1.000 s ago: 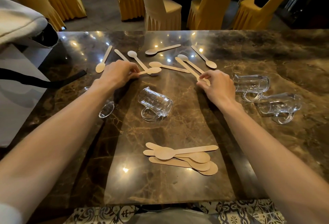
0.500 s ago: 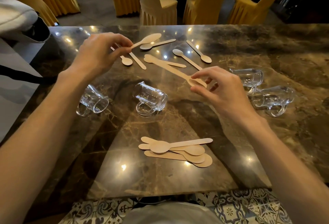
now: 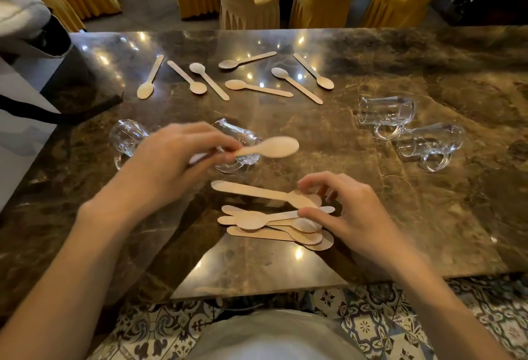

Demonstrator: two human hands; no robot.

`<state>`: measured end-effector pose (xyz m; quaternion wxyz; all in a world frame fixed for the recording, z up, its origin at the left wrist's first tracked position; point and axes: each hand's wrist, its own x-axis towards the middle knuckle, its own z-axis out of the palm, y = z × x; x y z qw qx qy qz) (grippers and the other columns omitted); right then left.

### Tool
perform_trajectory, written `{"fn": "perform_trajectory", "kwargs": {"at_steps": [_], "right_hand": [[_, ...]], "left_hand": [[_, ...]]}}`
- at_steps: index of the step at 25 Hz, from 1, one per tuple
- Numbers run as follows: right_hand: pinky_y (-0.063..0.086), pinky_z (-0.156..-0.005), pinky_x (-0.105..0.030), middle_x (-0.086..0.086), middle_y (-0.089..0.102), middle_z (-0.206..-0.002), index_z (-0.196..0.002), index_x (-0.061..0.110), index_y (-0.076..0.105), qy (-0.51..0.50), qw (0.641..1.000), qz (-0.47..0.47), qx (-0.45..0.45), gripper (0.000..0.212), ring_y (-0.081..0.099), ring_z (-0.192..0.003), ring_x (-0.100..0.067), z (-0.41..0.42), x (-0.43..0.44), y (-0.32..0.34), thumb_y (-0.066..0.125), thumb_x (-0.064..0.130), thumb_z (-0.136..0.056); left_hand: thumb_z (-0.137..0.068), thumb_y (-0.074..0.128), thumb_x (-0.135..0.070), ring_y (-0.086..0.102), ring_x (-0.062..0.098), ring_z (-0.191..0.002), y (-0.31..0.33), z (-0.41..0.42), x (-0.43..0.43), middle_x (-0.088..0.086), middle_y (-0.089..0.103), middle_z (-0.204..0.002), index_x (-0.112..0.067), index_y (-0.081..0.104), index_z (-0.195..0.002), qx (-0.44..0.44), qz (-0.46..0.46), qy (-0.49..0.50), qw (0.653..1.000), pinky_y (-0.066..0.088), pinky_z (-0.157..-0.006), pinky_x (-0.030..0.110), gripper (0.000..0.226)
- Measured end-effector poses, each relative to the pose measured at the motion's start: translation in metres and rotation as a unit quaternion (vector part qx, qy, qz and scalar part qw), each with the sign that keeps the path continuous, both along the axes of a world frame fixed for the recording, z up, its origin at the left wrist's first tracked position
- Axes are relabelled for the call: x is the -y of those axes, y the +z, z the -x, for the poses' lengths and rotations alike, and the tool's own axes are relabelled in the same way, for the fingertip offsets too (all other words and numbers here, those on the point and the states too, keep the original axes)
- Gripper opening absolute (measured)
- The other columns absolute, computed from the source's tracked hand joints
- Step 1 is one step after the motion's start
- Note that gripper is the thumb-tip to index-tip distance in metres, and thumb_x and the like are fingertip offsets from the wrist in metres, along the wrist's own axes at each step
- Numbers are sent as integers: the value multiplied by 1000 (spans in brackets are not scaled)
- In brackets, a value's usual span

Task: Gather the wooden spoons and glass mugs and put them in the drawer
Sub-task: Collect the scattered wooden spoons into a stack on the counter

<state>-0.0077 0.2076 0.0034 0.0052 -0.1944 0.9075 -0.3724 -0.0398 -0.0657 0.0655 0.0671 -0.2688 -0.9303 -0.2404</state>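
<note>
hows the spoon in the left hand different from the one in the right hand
The left spoon is held by its handle in the left hand, bowl free and pointing right; the right spoon is held at its bowl end by the right hand, handle pointing left. The left spoon is up over a lying mug; the right spoon is down at the pile. Both are pale flat wood.

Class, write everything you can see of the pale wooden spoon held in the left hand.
The pale flat wooden spoon has an oval bowl and a thin handle. It is blurred, held above the brown marble table, roughly level, bowl pointing right. The left hand pinches its handle, hiding most of it. A clear glass mug lying sideways shows behind it.
</note>
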Motion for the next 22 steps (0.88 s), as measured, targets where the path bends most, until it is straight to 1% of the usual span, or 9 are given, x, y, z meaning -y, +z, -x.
{"fn": "perform_trajectory", "kwargs": {"at_steps": [3, 6, 8, 11, 13, 15, 18, 22], "right_hand": [[46, -78, -21, 21, 63, -101, -115, 35, 52, -6, 1000, 4, 23, 48, 56, -92, 2, -10, 1, -9, 75, 35, -73], [45, -78, -20, 33, 54, -94, -116, 41, 47, -11, 999, -6, 32, 54, 52, -92, 9, -13, 2, -13, 76, 36, -71], [45, -79, -22, 32, 50, -93, -117, 39, 49, -11, 999, -15, 33, 55, 51, -92, 9, -15, 0, -15, 77, 37, -70], [46, -83, -27, 24, 55, -98, -118, 36, 51, -12, 999, -25, 38, 55, 52, -96, 0, -17, 0, -16, 76, 38, -70], [46, -84, -30, 22, 58, -99, -119, 35, 51, -8, 999, -24, 39, 53, 53, -97, -2, -19, 1, -17, 75, 38, -71], [46, -85, -31, 24, 59, -100, -119, 32, 53, -1, 999, -24, 28, 51, 53, -97, -2, -20, 2, -17, 73, 37, -72], [44, -87, -27, 23, 62, -103, -118, 34, 54, 5, 999, -23, 25, 51, 52, -100, 1, -21, 0, -16, 75, 34, -72], [43, -89, -24, 25, 59, -107, -115, 36, 57, 37, 997, -54, 28, 50, 49, -103, 4, -17, -3, -9, 75, 44, -69]], "left_hand": [[-88, 52, -38, 63, 15, -90, -19, -17, -9, -7, 69, -103, -22, 70, -107, 32, 31, -15, 999, 46, -80, 30, 31], [-85, 46, -41, 64, 18, -94, -33, -29, -16, -7, 69, -103, -24, 70, -108, 53, 65, -13, 996, 43, -83, 28, 37], [-87, 43, -44, 64, 16, -93, -40, -35, -20, -8, 69, -103, -26, 70, -108, 57, 79, -17, 995, 40, -83, 25, 39], [-90, 39, -47, 64, 12, -92, -49, -39, -22, -11, 68, -103, -29, 69, -109, 57, 103, -22, 993, 37, -84, 22, 40], [-92, 39, -50, 63, 10, -92, -55, -41, -24, -13, 68, -103, -32, 68, -110, 61, 109, -28, 992, 38, -85, 21, 38], [-91, 37, -52, 61, 8, -93, -60, -42, -25, -14, 67, -103, -34, 66, -111, 70, 101, -30, 992, 41, -85, 22, 39], [-90, 31, -57, 58, 4, -94, -66, -43, -27, -17, 65, -106, -38, 64, -113, 82, 97, -33, 991, 42, -85, 21, 45], [-87, 24, -61, 55, 2, -98, -71, -42, -27, -20, 62, -111, -41, 60, -116, 101, 92, -36, 990, 39, -86, 19, 50]]}}
